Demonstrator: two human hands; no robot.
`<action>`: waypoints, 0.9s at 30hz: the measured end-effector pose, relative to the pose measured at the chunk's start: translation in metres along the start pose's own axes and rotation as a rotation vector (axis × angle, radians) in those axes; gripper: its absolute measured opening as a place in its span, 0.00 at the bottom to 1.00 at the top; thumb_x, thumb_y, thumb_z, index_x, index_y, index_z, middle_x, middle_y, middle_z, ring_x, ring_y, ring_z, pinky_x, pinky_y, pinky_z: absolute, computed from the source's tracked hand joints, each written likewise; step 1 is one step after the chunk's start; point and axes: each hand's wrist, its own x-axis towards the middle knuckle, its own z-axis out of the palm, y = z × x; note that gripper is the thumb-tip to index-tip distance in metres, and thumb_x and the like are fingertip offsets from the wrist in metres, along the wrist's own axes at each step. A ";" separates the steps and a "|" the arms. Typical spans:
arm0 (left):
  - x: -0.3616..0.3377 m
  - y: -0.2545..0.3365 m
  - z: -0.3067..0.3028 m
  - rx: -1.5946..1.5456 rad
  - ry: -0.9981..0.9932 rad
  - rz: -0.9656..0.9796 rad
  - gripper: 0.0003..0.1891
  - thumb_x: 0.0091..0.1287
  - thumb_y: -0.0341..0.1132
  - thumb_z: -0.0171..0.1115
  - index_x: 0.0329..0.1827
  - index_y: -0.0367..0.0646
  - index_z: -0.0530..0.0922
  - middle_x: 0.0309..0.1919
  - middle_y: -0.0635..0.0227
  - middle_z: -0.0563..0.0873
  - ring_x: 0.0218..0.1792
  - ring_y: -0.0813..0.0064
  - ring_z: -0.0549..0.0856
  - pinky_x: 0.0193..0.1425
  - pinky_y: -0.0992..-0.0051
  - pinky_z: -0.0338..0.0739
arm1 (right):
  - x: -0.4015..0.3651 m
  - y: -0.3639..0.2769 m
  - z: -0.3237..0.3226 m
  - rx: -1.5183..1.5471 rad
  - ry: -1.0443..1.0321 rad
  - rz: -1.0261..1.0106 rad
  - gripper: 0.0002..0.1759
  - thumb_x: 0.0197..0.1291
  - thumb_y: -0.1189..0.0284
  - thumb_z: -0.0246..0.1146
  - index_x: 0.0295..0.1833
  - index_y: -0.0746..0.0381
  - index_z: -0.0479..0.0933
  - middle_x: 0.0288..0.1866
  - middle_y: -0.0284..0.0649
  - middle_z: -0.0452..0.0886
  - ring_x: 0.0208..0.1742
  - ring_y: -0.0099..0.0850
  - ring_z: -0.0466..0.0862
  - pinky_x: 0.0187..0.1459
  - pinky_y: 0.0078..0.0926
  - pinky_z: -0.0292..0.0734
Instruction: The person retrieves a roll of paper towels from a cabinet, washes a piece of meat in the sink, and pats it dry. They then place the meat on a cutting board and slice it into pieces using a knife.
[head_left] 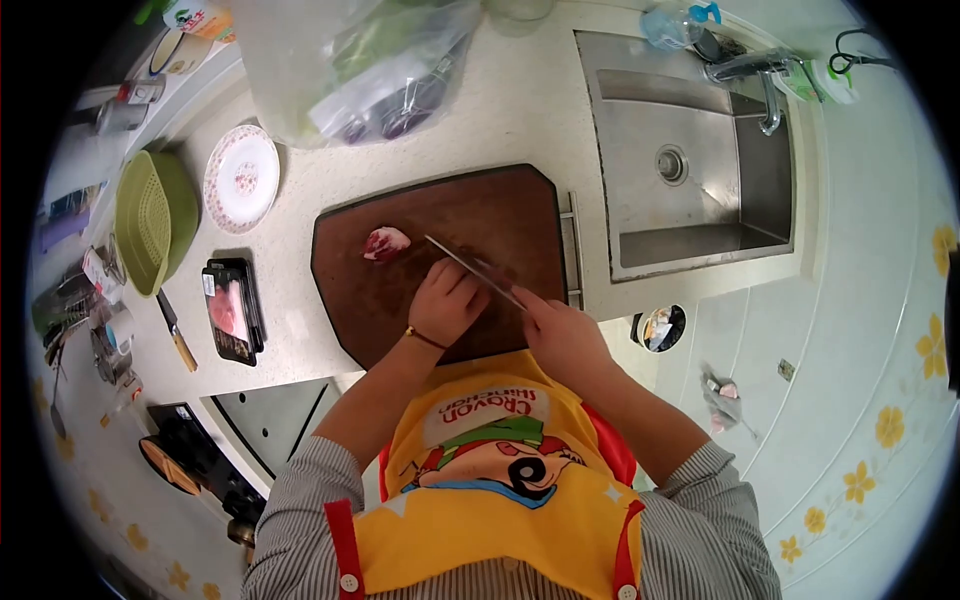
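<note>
My right hand (562, 338) is closed around the handle of a kitchen knife (462, 262), its blade slanting up and left over the brown cutting board (375, 320). Beside the blade, my left hand (447, 303) rests on the board with bent fingers close together. Whatever lies under those fingertips is hidden; a dark reddish patch shows near them. A piece of red and white raw meat (385, 243) lies on the board, left of the knife tip and apart from both hands.
Left of the board are a packaged meat tray (232, 312), a floral plate (242, 180), a green colander (155, 222) and a second knife (176, 333) with a wooden handle. Behind stands a plastic bag of vegetables (365, 75). A steel sink (690, 245) is to the right.
</note>
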 end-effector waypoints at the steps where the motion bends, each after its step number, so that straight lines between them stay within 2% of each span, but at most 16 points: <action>1: 0.000 0.000 0.000 -0.002 -0.007 -0.004 0.18 0.54 0.26 0.75 0.50 0.44 0.87 0.50 0.62 0.86 0.51 0.53 0.85 0.56 0.61 0.84 | 0.001 0.000 -0.002 -0.006 0.003 0.000 0.24 0.71 0.69 0.59 0.72 0.54 0.75 0.42 0.49 0.85 0.42 0.52 0.87 0.44 0.51 0.83; 4: 0.000 0.000 0.001 -0.005 -0.010 -0.003 0.17 0.54 0.26 0.74 0.48 0.43 0.87 0.49 0.62 0.85 0.52 0.54 0.85 0.56 0.62 0.84 | -0.004 0.001 -0.008 0.008 -0.018 0.001 0.24 0.71 0.69 0.59 0.72 0.53 0.75 0.43 0.50 0.85 0.42 0.52 0.87 0.45 0.51 0.83; 7: 0.003 0.000 0.001 -0.002 0.009 0.012 0.14 0.55 0.26 0.73 0.46 0.42 0.85 0.47 0.62 0.84 0.52 0.55 0.84 0.55 0.62 0.84 | -0.012 0.009 -0.014 -0.024 -0.120 0.086 0.24 0.71 0.69 0.59 0.72 0.54 0.74 0.43 0.50 0.85 0.43 0.53 0.87 0.45 0.52 0.83; 9: -0.001 0.001 0.000 -0.013 0.007 0.022 0.14 0.55 0.26 0.73 0.45 0.42 0.85 0.46 0.62 0.84 0.51 0.55 0.84 0.55 0.62 0.84 | -0.008 0.012 -0.002 0.004 -0.039 -0.001 0.24 0.72 0.69 0.58 0.72 0.54 0.74 0.43 0.50 0.86 0.43 0.53 0.87 0.44 0.52 0.82; 13: 0.000 -0.002 0.003 -0.015 0.005 -0.003 0.13 0.55 0.26 0.73 0.44 0.42 0.85 0.45 0.61 0.83 0.50 0.55 0.84 0.55 0.62 0.84 | 0.010 0.004 0.002 0.014 0.006 -0.023 0.24 0.71 0.69 0.58 0.71 0.55 0.75 0.42 0.50 0.86 0.43 0.52 0.87 0.44 0.53 0.82; 19: 0.001 0.000 0.001 -0.027 0.006 -0.006 0.13 0.55 0.26 0.72 0.44 0.41 0.85 0.45 0.60 0.83 0.49 0.54 0.84 0.54 0.61 0.84 | -0.014 0.010 -0.005 0.021 -0.090 0.090 0.23 0.71 0.69 0.58 0.70 0.55 0.76 0.41 0.51 0.86 0.42 0.53 0.87 0.43 0.53 0.82; 21: 0.000 0.000 0.002 -0.020 0.012 -0.010 0.12 0.56 0.26 0.72 0.44 0.41 0.84 0.45 0.60 0.83 0.49 0.54 0.84 0.54 0.61 0.84 | 0.001 0.007 0.005 0.045 0.032 -0.021 0.23 0.71 0.69 0.59 0.70 0.55 0.76 0.40 0.51 0.86 0.41 0.54 0.87 0.43 0.53 0.82; 25: -0.002 -0.002 0.003 -0.037 0.003 -0.003 0.12 0.56 0.25 0.72 0.44 0.42 0.85 0.45 0.61 0.83 0.49 0.54 0.84 0.55 0.61 0.84 | -0.004 0.007 0.002 0.066 0.050 -0.050 0.23 0.71 0.69 0.59 0.70 0.55 0.76 0.40 0.51 0.86 0.41 0.54 0.87 0.43 0.53 0.82; 27: 0.001 -0.002 0.002 -0.025 0.006 0.008 0.13 0.55 0.25 0.72 0.44 0.42 0.85 0.45 0.61 0.83 0.49 0.54 0.84 0.55 0.61 0.84 | -0.016 0.012 -0.006 0.020 -0.087 0.080 0.23 0.71 0.69 0.59 0.70 0.54 0.76 0.41 0.51 0.86 0.42 0.54 0.87 0.44 0.52 0.82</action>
